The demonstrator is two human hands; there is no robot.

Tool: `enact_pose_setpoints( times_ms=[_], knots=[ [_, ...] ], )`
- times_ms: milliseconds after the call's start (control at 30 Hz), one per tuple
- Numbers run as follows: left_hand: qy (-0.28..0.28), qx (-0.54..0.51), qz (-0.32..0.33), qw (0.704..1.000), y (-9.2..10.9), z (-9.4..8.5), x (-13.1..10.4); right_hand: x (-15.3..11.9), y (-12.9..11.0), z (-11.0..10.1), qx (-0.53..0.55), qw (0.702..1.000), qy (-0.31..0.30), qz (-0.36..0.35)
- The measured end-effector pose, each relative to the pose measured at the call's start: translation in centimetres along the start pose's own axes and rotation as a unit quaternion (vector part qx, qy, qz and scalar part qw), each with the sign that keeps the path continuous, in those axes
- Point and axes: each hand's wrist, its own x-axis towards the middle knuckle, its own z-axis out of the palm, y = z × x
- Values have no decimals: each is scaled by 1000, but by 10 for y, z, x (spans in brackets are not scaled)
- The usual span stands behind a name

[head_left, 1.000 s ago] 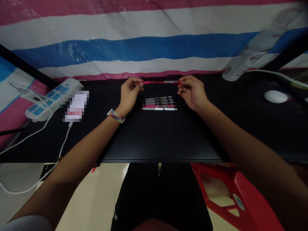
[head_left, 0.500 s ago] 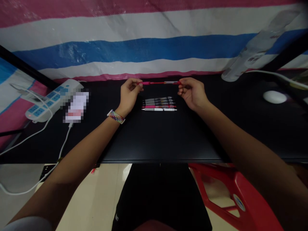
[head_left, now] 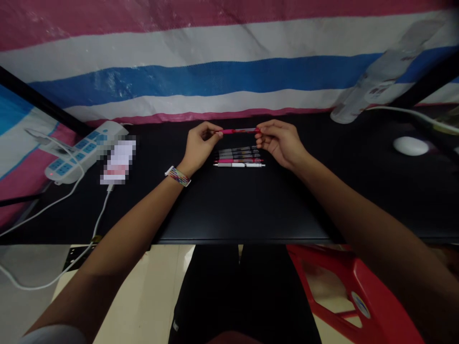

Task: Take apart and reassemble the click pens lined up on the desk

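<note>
1. Nearest the camera, a red plastic stool (head_left: 344,291) stands on the pale floor at lower right, under the front edge of the black table (head_left: 233,210).
2. On the table, four pens in a row (head_left: 238,157) lie side by side, the white one nearest, a pink one next, two darker ones behind.
3. Just beyond the row, the left hand (head_left: 199,145) pinches one end of a pink pen (head_left: 239,130) between thumb and fingertips; a coloured wristband (head_left: 178,176) circles that wrist.
4. The right hand (head_left: 281,142) grips the pen's other end, fingers closed on it, so the pen hangs level above the table between both hands.
5. Farther left lies a white power strip (head_left: 77,153); far right, a clear bottle (head_left: 373,81) leans against the striped sheet (head_left: 201,76).
</note>
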Motion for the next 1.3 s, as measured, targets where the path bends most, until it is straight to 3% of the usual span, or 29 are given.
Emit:
enact_pose_setpoints(
  times_ms=[500,733,900,1300],
  knots=[
    [-18,-11,5,1000,5,1,-3,0,4,-1,8,1000,7,25],
    [-30,3,65,997,5,0,-4,0,4,-1,18,1000,1,20],
    [-52,-13,45,998,-1,1,-3,-2,2,2,18,999,-2,31],
    [-55,20,92,994,-1,0,-2,-2,2,3,7,1000,2,28]
  ],
)
